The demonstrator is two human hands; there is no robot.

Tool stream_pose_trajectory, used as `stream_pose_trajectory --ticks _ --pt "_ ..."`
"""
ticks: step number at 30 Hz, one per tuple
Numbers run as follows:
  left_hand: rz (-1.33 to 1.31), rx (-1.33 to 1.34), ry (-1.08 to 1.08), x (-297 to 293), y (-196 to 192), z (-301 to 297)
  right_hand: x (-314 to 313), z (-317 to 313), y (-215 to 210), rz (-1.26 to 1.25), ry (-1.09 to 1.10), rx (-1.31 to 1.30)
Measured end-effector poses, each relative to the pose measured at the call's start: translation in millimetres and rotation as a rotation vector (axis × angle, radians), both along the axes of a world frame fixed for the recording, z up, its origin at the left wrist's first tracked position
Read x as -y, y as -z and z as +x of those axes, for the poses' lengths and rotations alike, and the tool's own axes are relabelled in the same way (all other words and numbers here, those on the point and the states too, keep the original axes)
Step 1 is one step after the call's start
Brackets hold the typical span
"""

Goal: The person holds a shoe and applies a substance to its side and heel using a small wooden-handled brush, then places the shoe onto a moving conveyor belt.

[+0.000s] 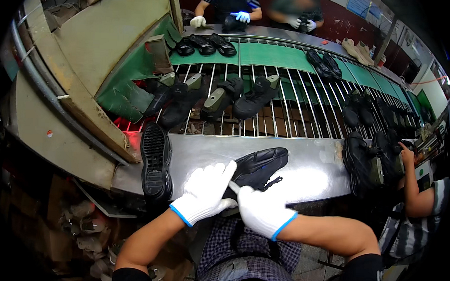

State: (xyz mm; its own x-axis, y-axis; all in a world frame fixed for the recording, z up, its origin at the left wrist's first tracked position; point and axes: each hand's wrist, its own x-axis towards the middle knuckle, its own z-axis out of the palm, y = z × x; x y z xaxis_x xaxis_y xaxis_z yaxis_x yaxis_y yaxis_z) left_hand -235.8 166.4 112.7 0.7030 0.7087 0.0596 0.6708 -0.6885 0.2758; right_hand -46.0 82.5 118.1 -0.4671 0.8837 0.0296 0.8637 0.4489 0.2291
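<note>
A black lace-up shoe (260,168) lies on the metal ledge in front of me, its toe pointing to the far right and a lace end loose at its side. My left hand (206,190), in a white glove with a blue cuff, grips the shoe's heel end. Close beside it, my right hand (264,211), gloved the same way, is closed around a thin pale tool (234,186) that reaches to the shoe's opening. The tool's exact kind is hard to make out. Left of my hands, another black shoe (156,160) shows its ridged sole.
Beyond the metal ledge (199,148) runs a rack of metal rods (292,103) carrying several black shoes on lasts (222,97). A green belt (266,55) lies further back. Two gloved people work opposite; another person's arm (410,184) reaches in at right beside black shoes (359,166).
</note>
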Motion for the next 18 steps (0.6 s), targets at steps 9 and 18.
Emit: stream_pose_trajectory --ticks 9,18 --pt "0.166 0.589 -0.349 60 91 -26 9 36 18 -0.739 0.183 -0.839" --pt "0.094 0.429 -0.326 50 66 -21 -33 32 13 -1.473 0.573 -1.316"
